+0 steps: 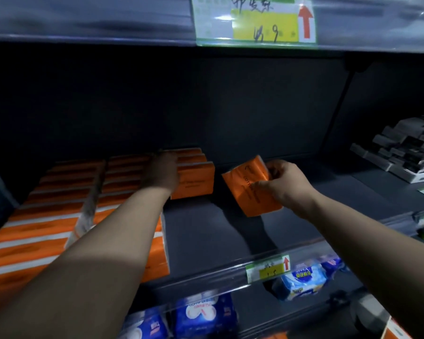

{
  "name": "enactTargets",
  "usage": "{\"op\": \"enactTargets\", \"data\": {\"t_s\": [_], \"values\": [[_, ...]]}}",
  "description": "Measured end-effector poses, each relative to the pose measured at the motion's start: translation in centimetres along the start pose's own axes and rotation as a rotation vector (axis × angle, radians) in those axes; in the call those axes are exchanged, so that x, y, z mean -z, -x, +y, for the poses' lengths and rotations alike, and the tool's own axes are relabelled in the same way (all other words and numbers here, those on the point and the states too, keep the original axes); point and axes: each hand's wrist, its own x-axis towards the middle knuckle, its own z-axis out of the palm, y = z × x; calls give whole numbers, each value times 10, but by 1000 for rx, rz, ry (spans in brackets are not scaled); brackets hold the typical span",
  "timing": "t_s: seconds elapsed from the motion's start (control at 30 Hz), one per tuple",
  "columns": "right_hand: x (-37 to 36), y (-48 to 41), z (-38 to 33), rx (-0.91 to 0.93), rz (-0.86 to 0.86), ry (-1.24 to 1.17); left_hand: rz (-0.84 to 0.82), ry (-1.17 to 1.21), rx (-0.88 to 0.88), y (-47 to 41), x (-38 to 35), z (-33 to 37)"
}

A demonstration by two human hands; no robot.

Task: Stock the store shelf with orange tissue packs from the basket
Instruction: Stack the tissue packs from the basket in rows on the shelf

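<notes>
My right hand [283, 184] pinches a tilted orange tissue pack [247, 192]; my left hand [163, 172] rests on shelved packs [196, 178], grip unclear.

Rows of tissue packs [47, 216] fill shelf [206, 228] left side. Short row [196, 172] behind centre, left hand [162, 172] on it. Just right, right hand [284, 184] holds single pack [250, 189] tilted. Boxes [406, 152] far right. Bagged goods [301, 282] below.
</notes>
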Motion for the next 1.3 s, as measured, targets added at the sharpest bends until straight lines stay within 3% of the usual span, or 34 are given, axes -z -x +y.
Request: {"op": "enactTargets", "data": {"t_s": [0.57,0.87,1.07,1.3], "values": [[-34,2,-31,184,-161,153,-38,-8,49,26,38,-16],[-88,-10,-52,251,-192,413,-41,-34,53,51,53,-20],[-105,-22,-51,349,-161,611,-51,-18,59,55,59,-26],[-122,-26,-48,370,-127,662,-84,-61,76,59,59,-34]]}}
